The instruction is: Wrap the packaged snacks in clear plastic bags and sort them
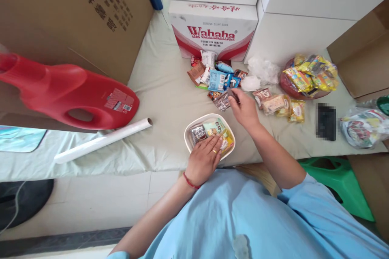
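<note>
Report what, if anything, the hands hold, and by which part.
The right hand holds a dark packet by its right end; the left hand lies over packets in a white container, grip unclear.

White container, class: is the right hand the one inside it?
No, the left hand lies over the snack packets in the white container, while the right hand pinches a dark brown packet outside it.

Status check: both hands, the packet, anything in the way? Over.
Left hand flat over packets in white bowl, covering some. Right hand gripping end of brown packet, outside the bowl. Snack pile close behind it.
</note>
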The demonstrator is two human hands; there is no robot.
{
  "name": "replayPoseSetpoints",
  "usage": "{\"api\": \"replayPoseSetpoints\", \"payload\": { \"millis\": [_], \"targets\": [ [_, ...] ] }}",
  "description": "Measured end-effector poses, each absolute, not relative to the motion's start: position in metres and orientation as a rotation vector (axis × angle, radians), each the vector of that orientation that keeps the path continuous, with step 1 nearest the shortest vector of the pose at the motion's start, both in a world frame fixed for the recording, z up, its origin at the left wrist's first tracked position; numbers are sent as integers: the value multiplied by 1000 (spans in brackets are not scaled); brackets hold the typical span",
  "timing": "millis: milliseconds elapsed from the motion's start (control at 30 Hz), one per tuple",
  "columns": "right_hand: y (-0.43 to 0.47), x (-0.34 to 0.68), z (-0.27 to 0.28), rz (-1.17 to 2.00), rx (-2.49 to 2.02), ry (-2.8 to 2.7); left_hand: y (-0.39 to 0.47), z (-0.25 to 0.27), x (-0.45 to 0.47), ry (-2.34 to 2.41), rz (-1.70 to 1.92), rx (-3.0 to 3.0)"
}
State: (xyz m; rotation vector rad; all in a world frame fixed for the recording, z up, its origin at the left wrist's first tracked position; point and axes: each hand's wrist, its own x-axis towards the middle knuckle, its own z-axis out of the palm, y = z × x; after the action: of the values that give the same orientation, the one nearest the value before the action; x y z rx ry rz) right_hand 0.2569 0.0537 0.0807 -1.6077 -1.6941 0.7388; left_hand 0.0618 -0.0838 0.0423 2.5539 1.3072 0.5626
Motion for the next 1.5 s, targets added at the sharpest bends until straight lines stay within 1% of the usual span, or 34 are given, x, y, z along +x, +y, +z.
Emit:
{"api": "replayPoseSetpoints", "payload": {
  "millis": [100,167,300,433,533,667,833,900,967,1033,1133,1200,1267,1333,1367,1500],
  "targets": [
    [44,253,80,1191,-1384,-1372,-90,39,64,1393,623,2595],
    [34,241,78,1387,-1282,-1362,-98,31,62,1480,747,2610],
    [21,216,80,1363,-1253,-1602,-123,13,47,1488,1028,2653],
    [23,202,90,1422,-1207,-1906,-134,19,26,1504,1233,2594],
    [23,190,96,1293,-1392,-2179,-127,31,19,1576,1382,2484],
    [12,179,99,976,-1563,-2493,-110,37,20,1643,1397,2408],
    [1,175,96,572,-1564,-2621,-95,30,23,1594,1189,2421],
    [4,179,94,529,-1471,-2602,-93,29,23,1533,1071,2489],
    [8,194,93,583,-1379,-2464,-91,29,23,1514,1006,2531],
    [12,222,90,621,-1418,-2164,-91,28,23,1522,993,2536],
    [15,288,77,557,-1753,-1537,-92,25,24,1514,1028,2506],
    [13,337,62,480,-1923,-1315,-92,22,25,1516,1084,2479],
    [11,378,43,557,-2126,-1055,-91,19,26,1515,1137,2459],
    [10,404,27,616,-2247,-936,-90,16,26,1499,1174,2452],
    [12,411,21,594,-2294,-938,-89,15,26,1484,1185,2453],
    [28,413,13,323,-2424,-1080,-87,15,25,1440,1194,2463]
  ]
}}
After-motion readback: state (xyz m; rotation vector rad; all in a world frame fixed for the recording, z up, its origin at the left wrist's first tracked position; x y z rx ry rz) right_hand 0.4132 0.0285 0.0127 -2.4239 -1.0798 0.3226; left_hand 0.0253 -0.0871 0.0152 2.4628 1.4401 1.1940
